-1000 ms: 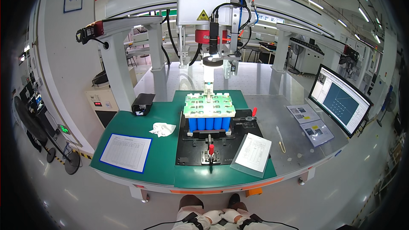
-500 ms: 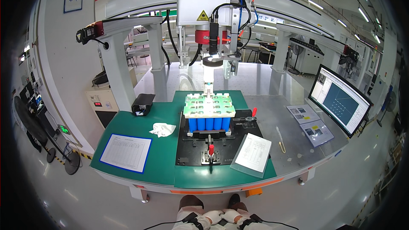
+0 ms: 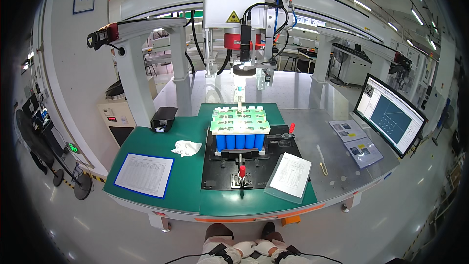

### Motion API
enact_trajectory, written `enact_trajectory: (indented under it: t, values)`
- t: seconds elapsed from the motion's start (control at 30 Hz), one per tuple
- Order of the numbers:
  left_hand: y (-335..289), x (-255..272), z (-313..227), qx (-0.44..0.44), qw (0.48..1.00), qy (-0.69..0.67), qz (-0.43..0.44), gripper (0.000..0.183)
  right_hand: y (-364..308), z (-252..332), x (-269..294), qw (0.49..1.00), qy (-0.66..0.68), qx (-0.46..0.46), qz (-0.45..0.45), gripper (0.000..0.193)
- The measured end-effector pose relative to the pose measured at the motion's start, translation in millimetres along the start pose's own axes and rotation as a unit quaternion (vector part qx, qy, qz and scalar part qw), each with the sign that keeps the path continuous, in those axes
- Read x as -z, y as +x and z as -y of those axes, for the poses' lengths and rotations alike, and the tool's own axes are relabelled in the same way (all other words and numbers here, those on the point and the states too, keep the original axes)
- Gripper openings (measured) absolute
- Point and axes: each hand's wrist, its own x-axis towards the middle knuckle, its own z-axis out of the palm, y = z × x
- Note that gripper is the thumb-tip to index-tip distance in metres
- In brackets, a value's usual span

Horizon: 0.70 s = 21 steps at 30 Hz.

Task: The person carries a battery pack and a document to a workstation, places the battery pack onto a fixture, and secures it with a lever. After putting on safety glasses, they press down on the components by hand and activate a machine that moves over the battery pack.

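At the lower edge, in front of the table, my left hand (image 3: 244, 249) and my right hand (image 3: 265, 248) rest close together over my lap. Both look white-gloved, with fingers curled in, and nothing shows in them. Out of their reach on the table stands a battery pack (image 3: 240, 142) of blue cylindrical cells under a pale green and white top holder (image 3: 239, 121). It sits on a black fixture plate (image 3: 220, 178) with red-handled toggle clamps (image 3: 242, 171). The nozzle of a gantry machine (image 3: 239, 92) hangs just above the pack's top; whether it touches cannot be seen.
A blue-edged paper sheet (image 3: 144, 175), a crumpled white cloth (image 3: 186, 148) and a black box-like device (image 3: 163, 120) lie on the green mat's left. Right are a papered clipboard (image 3: 290, 175), a yellow-tipped tool (image 3: 322, 160), open instruction sheets (image 3: 355, 143) and a monitor (image 3: 390, 115).
The bright glow around the machine's nozzle has dimmed, and the light on the pack's top is weaker. My hands have stayed in place.
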Motion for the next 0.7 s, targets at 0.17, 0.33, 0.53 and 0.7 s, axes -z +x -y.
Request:
enact_trajectory:
  t: [0.17, 0.33, 0.53, 0.7]
  values:
    - [1.4, -2.6, 0.8, 0.004, 1.000, -0.004, 0.000, 0.037, -1.7, -1.0, -0.7, 1.000, 0.000, 0.005, -0.010, 0.051]
    - [1.3, -4.1, 2.0, -0.008, 1.000, -0.001, -0.009, 0.037, 0.1, -3.2, -2.8, 1.000, -0.006, 0.003, -0.010, 0.050]
    - [-0.1, -3.4, -0.3, -0.004, 1.000, -0.005, -0.014, 0.036, -3.6, 1.9, 2.1, 1.000, -0.008, 0.001, -0.003, 0.051]
    - [-0.1, -2.1, -0.5, -0.003, 1.000, -0.001, -0.014, 0.036, -2.9, 0.4, 0.6, 1.000, -0.003, 0.004, -0.009, 0.051]
